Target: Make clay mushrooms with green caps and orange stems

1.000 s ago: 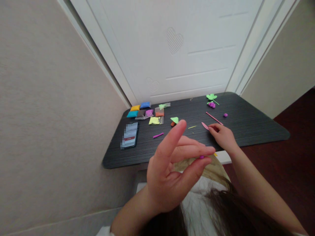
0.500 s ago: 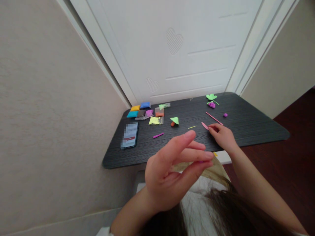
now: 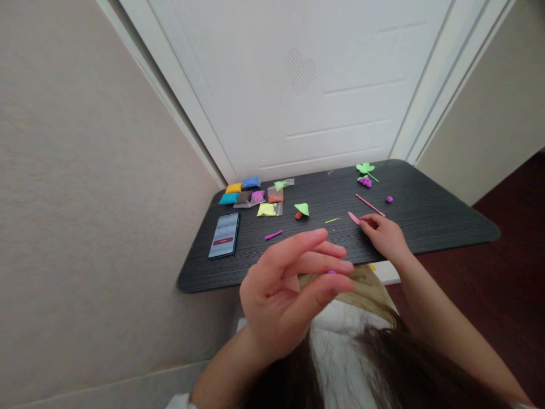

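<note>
Raised in front of the table's near edge, my left hand (image 3: 293, 289) pinches a small purple clay piece (image 3: 331, 272) between thumb and fingers; most of the piece is hidden. My right hand (image 3: 385, 237) rests on the table with its fingertips closed on the end of a pink clay knife (image 3: 353, 218). Just beyond lie a pink stick (image 3: 369, 205) and a purple clay ball (image 3: 389, 199). A thin yellow strip (image 3: 332, 220) lies left of the knife. Farther left is a clay mushroom (image 3: 302, 210) with a green cap and a brown-orange stem.
The dark table (image 3: 447, 221) stands against a white door (image 3: 349, 68). Several clay packets (image 3: 230, 198) lie at the back left, near a phone (image 3: 224, 234) and a purple tool (image 3: 273, 234). A green clay leaf piece (image 3: 365, 168) and purple clay grapes (image 3: 365, 182) lie at the back right.
My left hand has shifted slightly left, and its thumb and fingers have parted a little, showing more of the purple piece. My right hand stays at the knife.
</note>
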Motion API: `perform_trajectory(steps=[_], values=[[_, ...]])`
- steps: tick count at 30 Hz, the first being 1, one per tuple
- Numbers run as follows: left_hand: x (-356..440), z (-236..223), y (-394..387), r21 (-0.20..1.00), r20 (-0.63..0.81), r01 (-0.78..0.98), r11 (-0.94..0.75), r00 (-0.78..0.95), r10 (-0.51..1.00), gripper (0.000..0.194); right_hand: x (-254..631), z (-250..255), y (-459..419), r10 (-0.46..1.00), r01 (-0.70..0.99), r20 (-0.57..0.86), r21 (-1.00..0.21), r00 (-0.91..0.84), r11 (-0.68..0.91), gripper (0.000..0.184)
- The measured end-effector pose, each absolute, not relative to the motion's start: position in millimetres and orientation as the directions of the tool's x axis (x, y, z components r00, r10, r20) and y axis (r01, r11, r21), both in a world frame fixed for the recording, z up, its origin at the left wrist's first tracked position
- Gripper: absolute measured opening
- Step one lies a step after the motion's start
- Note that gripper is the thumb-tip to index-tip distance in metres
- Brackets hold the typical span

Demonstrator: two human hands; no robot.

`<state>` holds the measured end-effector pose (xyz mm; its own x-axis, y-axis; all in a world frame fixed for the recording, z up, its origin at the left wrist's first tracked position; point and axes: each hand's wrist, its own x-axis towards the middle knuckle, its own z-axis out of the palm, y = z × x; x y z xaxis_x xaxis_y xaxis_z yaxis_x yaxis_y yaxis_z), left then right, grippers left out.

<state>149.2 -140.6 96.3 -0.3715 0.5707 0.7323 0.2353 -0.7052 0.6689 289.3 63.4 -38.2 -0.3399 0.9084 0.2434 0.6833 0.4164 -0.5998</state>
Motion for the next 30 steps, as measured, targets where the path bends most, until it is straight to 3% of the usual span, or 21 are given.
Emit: perform_trajectory(steps=[3,6,11,16,25,30], values=[[147.3,93.3,-136.9,0.626,0.768,0.254,-0.737,-0.37,0.523,0.025,289.6,-37.6,63.3,0.911,0.687,0.237,-0.6,-0.337,0.41,0.028],[145.9,93.3,-136.9,0.658,0.737,0.247,-0.711,-0.406,0.541,0.025,289.6,-37.5,63.0,0.913,0.688,0.237,-0.602,-0.332,0.406,0.026],[141.9,96.6,-138.6,0.769,0.6,0.082,-0.634,-0.435,0.672,0.027,289.4,-38.2,62.9,0.915,0.688,0.238,-0.604,-0.326,0.403,0.026],[140.2,96.6,-137.7,0.804,0.527,-0.028,-0.594,-0.431,0.733,0.028,289.5,-38.2,63.0,0.91,0.682,0.244,-0.604,-0.336,0.414,0.026],[142.6,95.7,-137.8,0.828,0.485,-0.037,-0.559,-0.453,0.748,0.028,288.3,-37.4,62.7,0.917,0.683,0.237,-0.613,-0.322,0.398,0.026],[140.6,93.0,-136.9,0.814,0.512,-0.027,-0.58,-0.437,0.74,0.04,288.3,-37.8,63.6,0.917,0.687,0.234,-0.608,-0.324,0.398,0.026]])
